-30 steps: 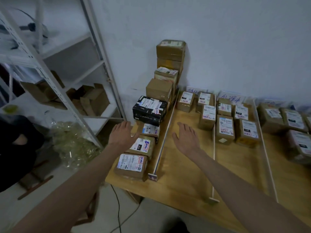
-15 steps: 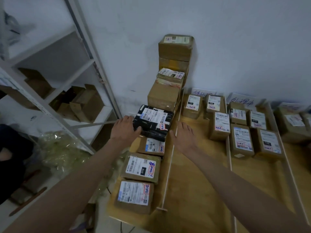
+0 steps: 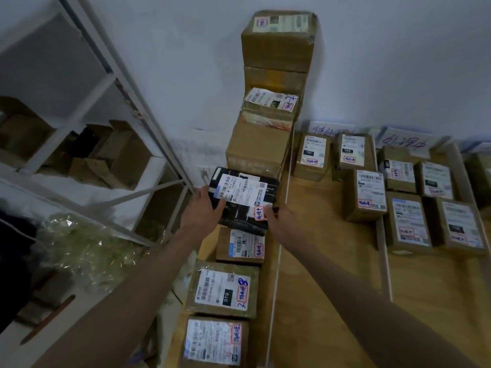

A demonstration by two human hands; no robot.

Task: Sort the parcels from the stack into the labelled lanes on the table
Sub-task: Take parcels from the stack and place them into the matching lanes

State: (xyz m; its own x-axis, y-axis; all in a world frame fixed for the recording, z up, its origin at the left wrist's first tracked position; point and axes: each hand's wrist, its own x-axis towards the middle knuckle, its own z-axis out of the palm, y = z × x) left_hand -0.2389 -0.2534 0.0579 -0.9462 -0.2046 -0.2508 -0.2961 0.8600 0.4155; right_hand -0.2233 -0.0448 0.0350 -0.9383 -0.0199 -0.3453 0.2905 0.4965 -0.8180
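Gripping black parcel (image 3: 243, 200) at both short ends, left hand (image 3: 203, 208) and right hand (image 3: 277, 219) curled round it; lying crosswise atop brown parcel (image 3: 240, 245), left of lane divider (image 3: 276, 274); needing carrying rightward.

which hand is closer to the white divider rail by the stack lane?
Right. The right hand grips the black parcel beside the rail; the left hand holds its far side.
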